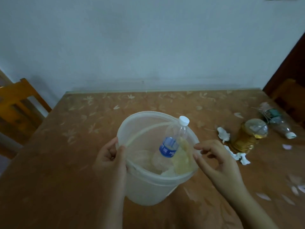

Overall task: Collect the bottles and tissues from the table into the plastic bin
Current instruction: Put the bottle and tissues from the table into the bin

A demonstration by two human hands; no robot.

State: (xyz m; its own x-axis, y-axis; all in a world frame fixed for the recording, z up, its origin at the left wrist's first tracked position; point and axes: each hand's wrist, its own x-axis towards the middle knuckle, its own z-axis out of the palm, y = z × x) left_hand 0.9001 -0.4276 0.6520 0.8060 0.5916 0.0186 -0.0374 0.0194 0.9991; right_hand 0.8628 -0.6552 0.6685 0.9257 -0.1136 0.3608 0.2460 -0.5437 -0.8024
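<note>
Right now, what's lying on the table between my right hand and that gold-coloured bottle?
In the head view, a crumpled tissue lies between the right hand and the gold bottle, close beside the bottle's base.

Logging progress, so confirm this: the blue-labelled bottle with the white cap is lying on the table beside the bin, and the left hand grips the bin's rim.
Not quite. The head view shows the blue-labelled bottle standing tilted inside the plastic bin, its white cap poking above the rim, not lying on the table. The rest holds: the left hand grips the bin's rim.
</note>
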